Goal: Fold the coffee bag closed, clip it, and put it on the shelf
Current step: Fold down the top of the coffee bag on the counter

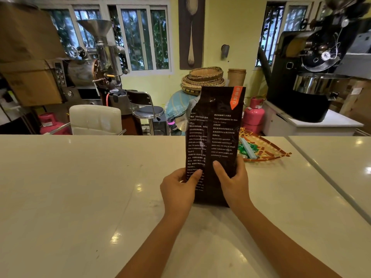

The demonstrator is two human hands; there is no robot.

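Observation:
A tall dark brown coffee bag [217, 133] with white print and an orange tab at its top right stands upright on the white counter [80, 187]. Its top is unfolded and straight. My left hand [178, 190] grips the bag's lower left edge, thumb on the front. My right hand [233, 183] grips the lower right edge the same way. A light blue clip [248, 150] lies in a woven tray [267, 151] just right of the bag, behind my right hand. No shelf is visible.
The woven tray also holds green wrapped sweets. Beyond the counter are a white chair [95, 119], a stool [148, 112], pink gas cylinders [254, 114], stacked baskets [204, 79] and two coffee roasters [313, 63]. A seam splits the counter at the right.

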